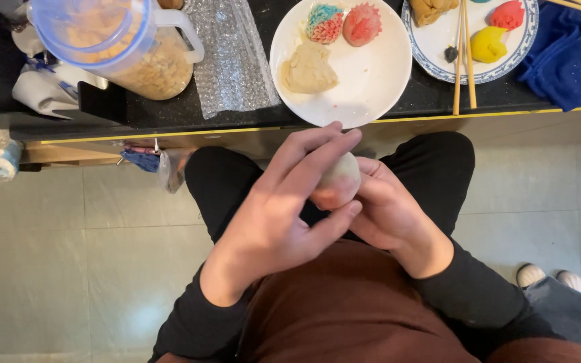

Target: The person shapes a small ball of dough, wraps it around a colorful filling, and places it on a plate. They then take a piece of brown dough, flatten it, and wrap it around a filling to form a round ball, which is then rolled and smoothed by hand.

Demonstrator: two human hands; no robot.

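Both hands are up over the lap, just below the white plate (378,81), and between them sits a pale dough ball (339,176). The left hand (277,215) wraps over it, fingers (304,158) curled across the top and thumb pressing at its underside. The right hand (384,208) cups it from the other side, fingers closed against the dough. On the white plate lie a beige dough lump (307,68), a pink spiky piece (362,24) and a blue-and-pink one (324,22). Left of that plate stands a clear jug with a blue lid (119,44); right of it, a blue-rimmed plate (438,47) with wooden chopsticks (464,60) laid across, all on the dark tabletop (169,111).
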